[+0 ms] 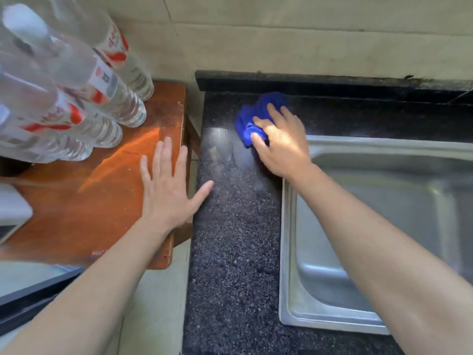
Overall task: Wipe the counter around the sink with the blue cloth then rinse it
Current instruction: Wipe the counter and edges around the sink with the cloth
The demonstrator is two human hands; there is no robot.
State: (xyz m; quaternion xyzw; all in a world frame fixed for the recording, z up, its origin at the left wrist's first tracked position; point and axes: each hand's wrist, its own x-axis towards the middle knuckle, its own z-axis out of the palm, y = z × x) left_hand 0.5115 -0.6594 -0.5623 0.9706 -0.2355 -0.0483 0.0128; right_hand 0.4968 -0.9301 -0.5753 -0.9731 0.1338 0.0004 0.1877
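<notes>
A crumpled blue cloth [252, 116] lies on the dark speckled counter [233, 239], near its back left corner, just left of the steel sink [378, 226]. My right hand [280, 142] presses down on the cloth, fingers curled over it and covering its right part. My left hand [166, 188] rests flat, fingers spread, on the right edge of the orange wooden table [84, 201]; its thumb reaches over the gap toward the counter. The sink basin holds nothing I can see.
Several clear plastic water bottles [84, 98] with red-and-white labels stand packed at the table's back left. A white object [12, 208] sits at the table's left edge. A raised black backsplash ledge [307, 82] runs behind the counter below the beige wall.
</notes>
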